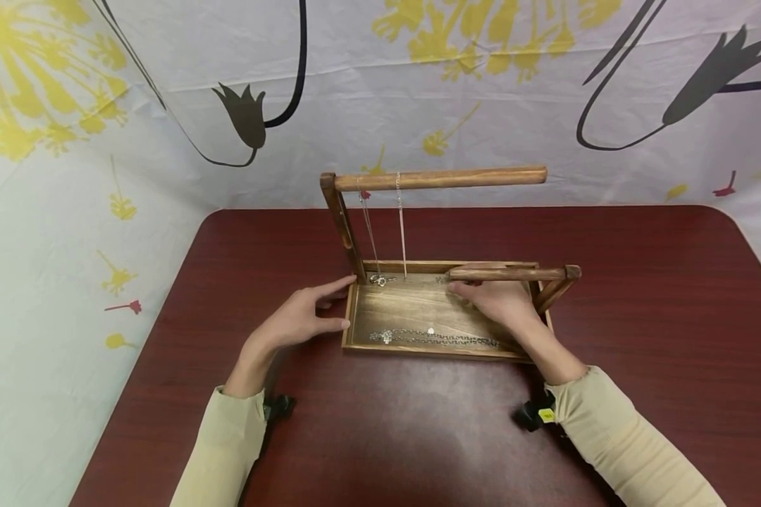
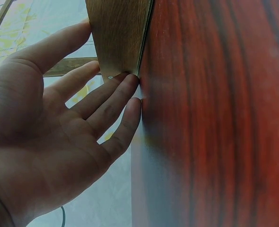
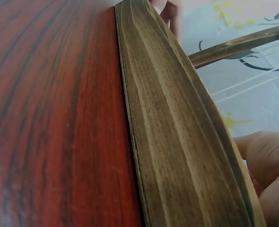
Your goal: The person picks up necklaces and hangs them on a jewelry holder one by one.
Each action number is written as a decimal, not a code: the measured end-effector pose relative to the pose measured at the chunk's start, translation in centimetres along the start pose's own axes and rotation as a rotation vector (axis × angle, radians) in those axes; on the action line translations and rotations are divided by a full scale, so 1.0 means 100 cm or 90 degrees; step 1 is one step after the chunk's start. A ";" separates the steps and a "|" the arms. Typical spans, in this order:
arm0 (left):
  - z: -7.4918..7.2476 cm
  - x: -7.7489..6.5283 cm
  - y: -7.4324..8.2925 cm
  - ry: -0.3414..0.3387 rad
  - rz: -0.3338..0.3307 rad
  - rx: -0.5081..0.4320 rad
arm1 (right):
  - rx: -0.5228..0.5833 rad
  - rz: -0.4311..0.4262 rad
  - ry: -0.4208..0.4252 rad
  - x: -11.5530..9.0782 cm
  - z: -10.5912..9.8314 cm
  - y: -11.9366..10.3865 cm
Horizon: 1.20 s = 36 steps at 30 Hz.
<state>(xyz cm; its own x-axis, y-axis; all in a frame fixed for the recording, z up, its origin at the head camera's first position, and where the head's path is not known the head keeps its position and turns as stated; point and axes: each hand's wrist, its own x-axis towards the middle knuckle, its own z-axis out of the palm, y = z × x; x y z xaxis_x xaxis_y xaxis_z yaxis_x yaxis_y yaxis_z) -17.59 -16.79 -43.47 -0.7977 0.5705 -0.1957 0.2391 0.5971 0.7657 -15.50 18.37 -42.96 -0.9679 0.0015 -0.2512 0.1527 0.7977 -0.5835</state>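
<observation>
A wooden jewelry stand with a shallow tray (image 1: 412, 299) lies on the table, an upper bar (image 1: 444, 179) rising at its left and a lower bar (image 1: 514, 274) at its right. My left hand (image 1: 294, 317) touches the tray's left end with extended fingers; in the left wrist view its fingertips meet the wooden wall (image 2: 120, 38). My right hand (image 1: 504, 303) reaches into the tray around the lower bar, thumb in front, fingers partly behind it. A small silver chain (image 1: 442, 279) shows right at its fingertips; I cannot tell whether they pinch it.
Two thin necklaces hang from the upper bar, one a plain chain (image 1: 401, 225), the other with a flower-like pendant (image 1: 380, 280). More silver necklaces (image 1: 444, 339) lie along the tray's front edge. The dark red table (image 1: 393, 436) extends around the stand, with a patterned cloth (image 1: 482, 127) behind.
</observation>
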 end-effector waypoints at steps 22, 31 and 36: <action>0.000 0.000 0.000 0.001 0.004 0.002 | -0.041 -0.031 0.039 0.010 0.013 -0.002; 0.000 0.000 0.000 0.002 0.005 0.002 | -0.031 -0.030 0.038 0.012 0.016 -0.001; 0.001 0.000 0.000 0.003 0.007 0.001 | 0.003 -0.026 0.028 0.012 0.016 -0.001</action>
<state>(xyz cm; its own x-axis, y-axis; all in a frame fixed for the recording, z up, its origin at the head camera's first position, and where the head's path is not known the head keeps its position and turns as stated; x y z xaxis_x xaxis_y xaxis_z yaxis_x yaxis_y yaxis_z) -17.57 -16.78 -43.54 -0.7977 0.5741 -0.1846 0.2486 0.5919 0.7667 -16.40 17.31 -44.43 -0.9812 -0.0040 -0.1928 0.1138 0.7951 -0.5957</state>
